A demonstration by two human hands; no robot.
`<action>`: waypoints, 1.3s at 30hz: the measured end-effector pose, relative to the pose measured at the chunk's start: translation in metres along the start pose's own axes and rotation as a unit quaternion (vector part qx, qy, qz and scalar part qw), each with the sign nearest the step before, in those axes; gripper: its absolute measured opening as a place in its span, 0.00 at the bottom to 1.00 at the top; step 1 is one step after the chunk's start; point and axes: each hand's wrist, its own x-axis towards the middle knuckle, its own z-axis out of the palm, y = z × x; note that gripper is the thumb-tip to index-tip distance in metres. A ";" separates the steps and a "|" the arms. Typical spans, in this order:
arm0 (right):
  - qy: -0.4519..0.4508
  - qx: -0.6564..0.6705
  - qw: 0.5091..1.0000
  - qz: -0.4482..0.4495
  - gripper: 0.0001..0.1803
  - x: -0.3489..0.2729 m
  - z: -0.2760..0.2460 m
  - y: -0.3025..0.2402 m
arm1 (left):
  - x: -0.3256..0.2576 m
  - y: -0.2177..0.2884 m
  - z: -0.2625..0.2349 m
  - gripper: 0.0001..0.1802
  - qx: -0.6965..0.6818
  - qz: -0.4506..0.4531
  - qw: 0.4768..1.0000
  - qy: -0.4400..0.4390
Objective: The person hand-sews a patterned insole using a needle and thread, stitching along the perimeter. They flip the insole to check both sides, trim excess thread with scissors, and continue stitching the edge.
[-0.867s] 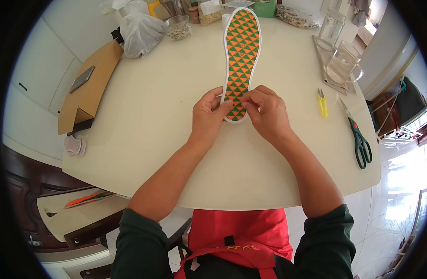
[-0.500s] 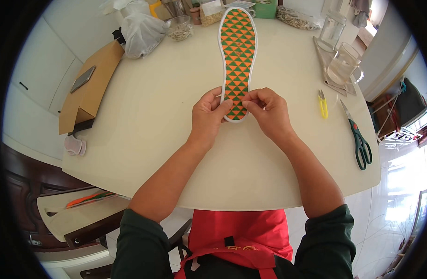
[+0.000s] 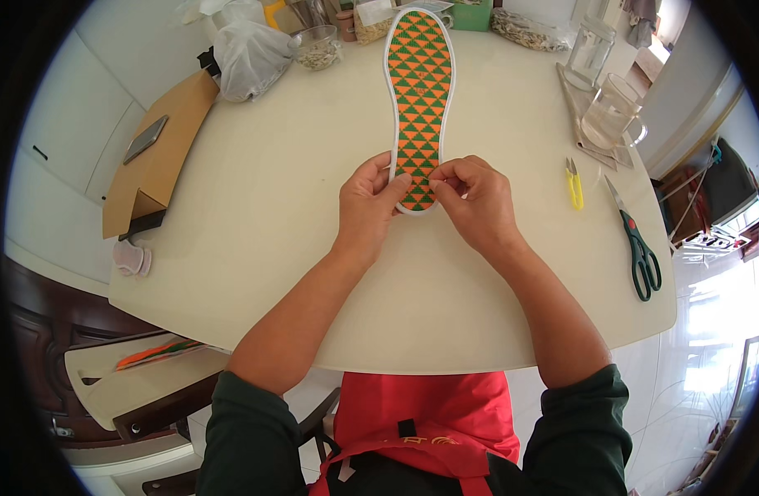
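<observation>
Lying flat on the cream, round-edged worktop [image 3: 255,223], a long shoe-sole-shaped insole [image 3: 419,91] runs away from the person, heel end nearest, toe end toward the far rim. Its face is woven or printed fabric in small orange and green triangles, bordered by a narrow white edge band. Left hand [image 3: 367,207]: grip closed on the heel end, thumb pressed on the patterned face, fingers at the left edge. Right hand [image 3: 479,202]: fingers curled, thumb and forefinger pinched together at the insole's right heel edge; whatever sits in the pinch is too small to make out. Both forearms in dark green sleeves; red apron below. Right of the hands, apart from them: small yellow thread snips [image 3: 575,183], then larger scissors with dark green handles [image 3: 640,248], blades pointing away. Far right: two clear glass jars [image 3: 611,112] on a flat mat. Far rim: glass bowl of pale bits [image 3: 317,48], crumpled translucent plastic bag [image 3: 249,56], assorted containers. Left edge: flat brown cardboard box [image 3: 152,169] with a dark flat rectangular object [image 3: 145,138] on top.
</observation>
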 end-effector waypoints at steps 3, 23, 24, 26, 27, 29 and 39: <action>0.001 0.004 1.000 -0.003 0.04 0.000 0.000 0.001 | 0.000 0.001 0.001 0.19 0.005 -0.003 1.000 0.001; -0.023 0.109 0.990 0.088 0.05 0.002 0.000 0.003 | -0.001 0.000 -0.001 0.18 0.018 -0.004 1.000 -0.019; -0.035 0.134 0.984 0.110 0.05 0.003 -0.001 0.004 | -0.001 0.002 0.000 0.18 0.012 -0.006 1.000 -0.014; -0.043 0.162 0.978 0.121 0.05 0.004 -0.002 0.005 | -0.001 0.003 0.000 0.18 0.010 -0.009 1.000 -0.016; -0.047 0.176 0.975 0.126 0.05 0.004 -0.002 0.005 | -0.001 0.003 0.000 0.18 0.009 -0.010 1.000 -0.017; -0.048 0.196 0.969 0.141 0.05 0.004 -0.003 0.003 | -0.001 0.004 0.001 0.18 0.004 -0.012 1.000 -0.011; -0.038 -0.015 0.996 -0.083 0.03 0.006 -0.012 0.006 | 0.000 0.000 -0.003 0.18 0.010 -0.008 1.000 -0.022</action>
